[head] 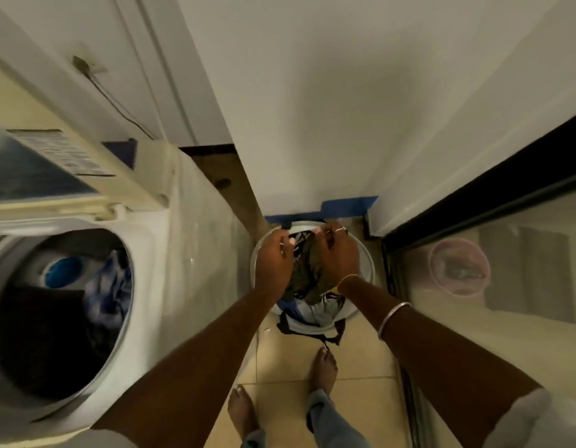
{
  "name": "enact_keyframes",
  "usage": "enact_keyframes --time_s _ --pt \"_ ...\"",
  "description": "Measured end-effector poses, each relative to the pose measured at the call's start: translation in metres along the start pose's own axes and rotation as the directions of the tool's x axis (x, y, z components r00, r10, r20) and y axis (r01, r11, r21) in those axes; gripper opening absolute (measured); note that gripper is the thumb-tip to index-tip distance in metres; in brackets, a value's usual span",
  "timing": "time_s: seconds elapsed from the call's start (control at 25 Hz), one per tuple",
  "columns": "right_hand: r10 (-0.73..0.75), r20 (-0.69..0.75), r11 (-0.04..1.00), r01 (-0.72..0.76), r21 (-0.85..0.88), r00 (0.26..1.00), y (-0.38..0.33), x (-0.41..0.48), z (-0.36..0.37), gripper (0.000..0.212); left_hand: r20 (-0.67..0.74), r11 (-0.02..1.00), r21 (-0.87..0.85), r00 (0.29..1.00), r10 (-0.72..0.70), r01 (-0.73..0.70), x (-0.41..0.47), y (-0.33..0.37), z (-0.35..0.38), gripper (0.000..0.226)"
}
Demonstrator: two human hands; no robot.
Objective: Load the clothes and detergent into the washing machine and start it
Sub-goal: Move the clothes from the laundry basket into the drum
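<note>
A white laundry basket (365, 257) stands on the floor against the wall, full of mixed clothes. My left hand (273, 263) and my right hand (336, 255) both reach down into it and grip an olive-green garment (307, 270) on top of the pile. Blue, white and black clothes (315, 310) lie under it, and a dark piece hangs over the basket's near rim. To the left the top-loading washing machine (170, 253) stands with its lid (37, 169) raised. Dark and blue-checked clothes (108, 286) lie in its drum beside a blue agitator cap (63, 271).
A white wall rises behind the basket, with blue tape (348, 205) at its base. A black-framed glass sliding door (474, 202) runs along the right. My bare feet (323, 370) stand on beige tiles just before the basket. A power cord (118, 105) hangs on the wall behind the machine.
</note>
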State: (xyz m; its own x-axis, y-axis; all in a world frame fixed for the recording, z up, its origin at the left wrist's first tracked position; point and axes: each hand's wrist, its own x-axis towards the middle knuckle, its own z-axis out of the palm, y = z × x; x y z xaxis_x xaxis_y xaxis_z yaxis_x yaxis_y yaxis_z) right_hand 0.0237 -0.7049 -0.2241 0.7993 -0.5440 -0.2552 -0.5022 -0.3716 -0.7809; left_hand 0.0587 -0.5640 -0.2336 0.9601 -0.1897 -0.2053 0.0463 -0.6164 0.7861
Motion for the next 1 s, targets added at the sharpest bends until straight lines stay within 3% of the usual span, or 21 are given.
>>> enact_keyframes --time_s 0.08,0.16,0.36,0.44,0.48,0.56,0.68,0.84,0.92,1.0 --pt "0.046 0.044 0.996 -0.042 -0.083 0.998 0.045 0.021 0.013 0.012 0.105 0.996 0.026 0.991 -0.088 0.085 0.010 -0.024 0.027 0.026" --pt "0.138 0.153 0.976 -0.108 -0.189 0.979 0.095 0.042 0.036 0.027 0.197 0.988 0.061 0.969 -0.149 0.139 0.019 -0.046 0.053 0.035" --pt "0.339 0.428 0.855 -0.084 -0.513 0.838 0.192 0.070 0.105 0.085 0.369 0.983 0.131 0.914 -0.170 0.130 0.027 -0.124 0.118 0.016" --pt "0.400 0.498 0.827 -0.068 -0.558 0.769 0.213 0.075 0.125 0.103 0.371 0.974 0.161 0.905 -0.208 0.157 0.025 -0.153 0.135 0.023" --pt "0.394 0.508 0.812 -0.032 -0.582 0.766 0.221 0.075 0.132 0.099 0.369 0.975 0.162 0.908 -0.200 0.149 0.022 -0.167 0.142 0.029" --pt "0.292 0.464 0.797 0.055 -0.601 0.836 0.226 0.073 0.139 0.063 0.390 0.982 0.167 0.909 -0.145 0.085 0.016 -0.170 0.143 0.042" --pt "0.155 0.300 0.919 -0.026 -0.394 0.941 0.209 0.063 0.124 0.030 0.424 0.986 0.123 0.892 -0.155 0.112 0.013 -0.157 0.129 0.061" --pt "0.074 0.169 0.997 -0.078 0.015 0.983 0.139 0.040 0.081 0.012 0.416 0.981 0.174 0.897 -0.150 0.083 0.018 -0.125 0.087 0.129" --pt "0.042 0.129 0.960 -0.076 0.268 0.991 0.089 0.028 0.064 0.015 0.503 0.970 0.222 0.840 -0.202 0.100 0.009 -0.091 0.054 0.126" --pt "-0.048 0.079 0.891 0.007 0.453 0.996 0.035 0.015 0.048 0.023 0.601 0.987 0.109 0.783 -0.161 0.120 0.026 -0.072 0.026 0.081"
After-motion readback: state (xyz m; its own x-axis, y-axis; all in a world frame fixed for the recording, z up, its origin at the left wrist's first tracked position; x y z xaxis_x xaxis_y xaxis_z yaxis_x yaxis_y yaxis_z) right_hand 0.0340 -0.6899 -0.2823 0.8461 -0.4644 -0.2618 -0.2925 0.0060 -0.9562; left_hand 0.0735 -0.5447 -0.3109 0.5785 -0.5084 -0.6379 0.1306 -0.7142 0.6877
